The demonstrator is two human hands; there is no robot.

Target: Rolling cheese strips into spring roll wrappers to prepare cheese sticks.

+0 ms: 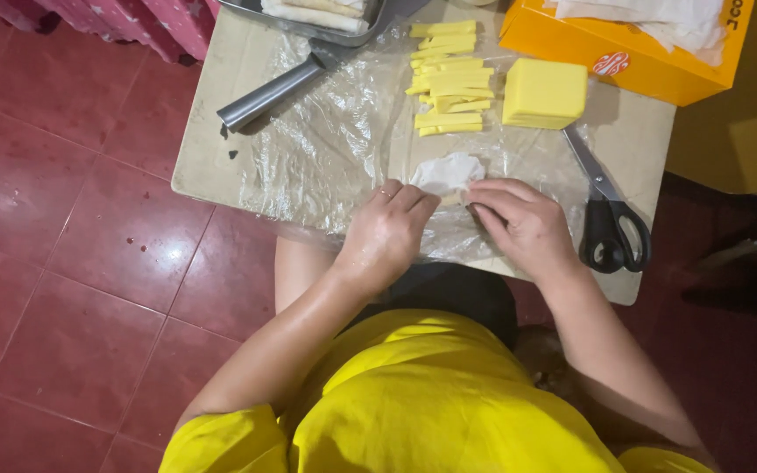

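A thin white wrapper sheet (447,172) lies on clear plastic film (326,149) that covers a low board (212,131). My left hand (387,232) and my right hand (523,219) both pinch its near edge, fingers curled over it as if folding it. What is inside the fold is hidden. Just beyond lie several yellow cheese sticks (447,81) and a yellow cheese block (543,93).
Black-handled scissors (611,219) lie right of my right hand. A metal tray (308,17) with rolled white wrappers and a long metal handle (282,88) sit at the back left. An orange box (624,48) with white sheets stands at the back right. Red floor tiles surround the board.
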